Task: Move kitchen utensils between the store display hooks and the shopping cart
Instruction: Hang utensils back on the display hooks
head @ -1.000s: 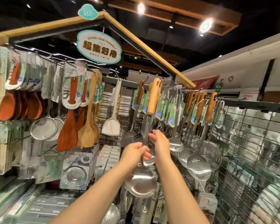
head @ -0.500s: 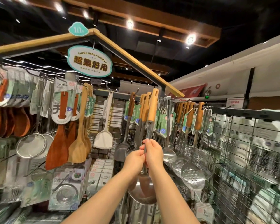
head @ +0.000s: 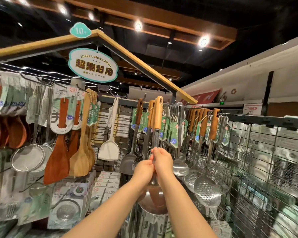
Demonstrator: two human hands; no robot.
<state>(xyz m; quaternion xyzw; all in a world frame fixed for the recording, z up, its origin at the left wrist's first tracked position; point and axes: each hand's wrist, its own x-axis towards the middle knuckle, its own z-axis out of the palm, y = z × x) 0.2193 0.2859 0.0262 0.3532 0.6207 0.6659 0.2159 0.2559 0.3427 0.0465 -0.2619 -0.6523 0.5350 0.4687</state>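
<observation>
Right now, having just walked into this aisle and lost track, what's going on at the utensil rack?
A person grips a wooden-handled steel ladle by its metal shaft, left hand and right hand side by side. It stands upright, handle raised level with the other wooden-handled utensils hanging on the display hooks. Whether its handle hole is over a hook cannot be told.

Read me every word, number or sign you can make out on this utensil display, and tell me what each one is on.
"SUPER USER-FRIENDLY" and "超集好用": oval hanging sign; its small bottom line is too blurred to read.
"10.": teal cloud tag at the roof peak.
"Wooden": card sleeve around a brown spatula.
Green tags on the hanging utensils: print too small to read.
</observation>
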